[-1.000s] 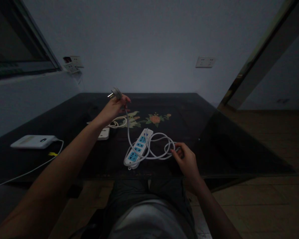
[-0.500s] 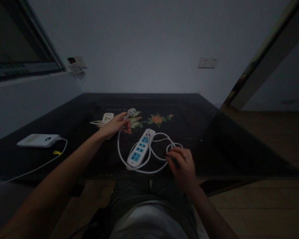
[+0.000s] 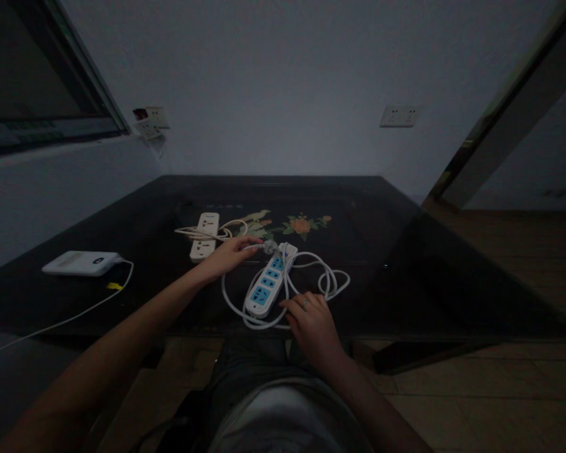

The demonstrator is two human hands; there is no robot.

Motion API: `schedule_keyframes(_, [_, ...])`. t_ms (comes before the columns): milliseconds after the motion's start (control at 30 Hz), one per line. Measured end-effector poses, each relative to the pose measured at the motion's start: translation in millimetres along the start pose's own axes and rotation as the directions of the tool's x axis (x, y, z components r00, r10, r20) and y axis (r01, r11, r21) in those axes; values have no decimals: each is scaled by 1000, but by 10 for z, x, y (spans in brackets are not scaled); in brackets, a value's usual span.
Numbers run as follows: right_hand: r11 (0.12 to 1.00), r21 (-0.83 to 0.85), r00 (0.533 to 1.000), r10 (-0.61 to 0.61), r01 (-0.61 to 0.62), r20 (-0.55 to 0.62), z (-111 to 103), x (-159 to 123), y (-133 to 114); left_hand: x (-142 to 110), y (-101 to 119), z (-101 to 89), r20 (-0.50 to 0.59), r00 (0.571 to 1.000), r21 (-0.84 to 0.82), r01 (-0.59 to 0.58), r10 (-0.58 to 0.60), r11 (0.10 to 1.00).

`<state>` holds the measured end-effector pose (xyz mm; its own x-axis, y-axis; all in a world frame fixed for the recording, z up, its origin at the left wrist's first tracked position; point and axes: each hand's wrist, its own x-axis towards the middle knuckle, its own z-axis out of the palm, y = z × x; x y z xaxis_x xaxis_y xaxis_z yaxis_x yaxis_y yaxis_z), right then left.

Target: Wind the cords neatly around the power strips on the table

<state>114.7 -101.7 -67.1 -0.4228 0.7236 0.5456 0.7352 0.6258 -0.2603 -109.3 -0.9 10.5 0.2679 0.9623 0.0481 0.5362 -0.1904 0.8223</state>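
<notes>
A white power strip [image 3: 268, 283] with blue sockets lies slanted on the dark table, its white cord [image 3: 327, 267] looped over and around it. My left hand [image 3: 236, 253] is closed on the cord just behind the grey-white plug [image 3: 270, 246], which is by the far end of the strip. Right of the strip's near end, my right hand [image 3: 312, 322] has thumb and fingers pinched on a loop of the same cord. A second, cream power strip [image 3: 204, 236] lies beyond my left wrist, with its thin cord across it.
A white power bank [image 3: 81, 263] with a cable tagged in yellow [image 3: 114, 286] lies at the table's left. Wall outlets [image 3: 399, 116] are above the far edge, and more [image 3: 151, 123] are in the left corner. The table [image 3: 419, 283] has a printed flower pattern.
My left hand has brought the plug right and nearer, to the strip's far end. My right hand has moved left along the cord, toward the strip's near end.
</notes>
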Motion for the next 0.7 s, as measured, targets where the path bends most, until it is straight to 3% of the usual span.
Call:
schedule_keyframes(200, [994, 95, 993, 57, -47, -105, 33, 57, -5, -72, 18, -72, 45, 996, 118, -86, 81, 989])
schedule_keyframes(300, [982, 180, 973, 93, -55, -210, 3, 86, -52, -139, 119, -94, 192, 977, 164, -122, 89, 979])
schedule_keyframes(433, [972, 230, 953, 110, -44, -283, -53, 166, -136, -182, 256, -15, 410, 906, 203, -205, 107, 957])
schedule_keyframes(567, [961, 273, 954, 128, -51, -271, -82, 249, -172, -168, 266, 113, 508, 851, 125, -223, 131, 967])
schedule_keyframes(700, [944, 318, 969, 151, -84, -193, -75, 274, -148, -144, 197, 238, 519, 840, -51, -153, 157, 987])
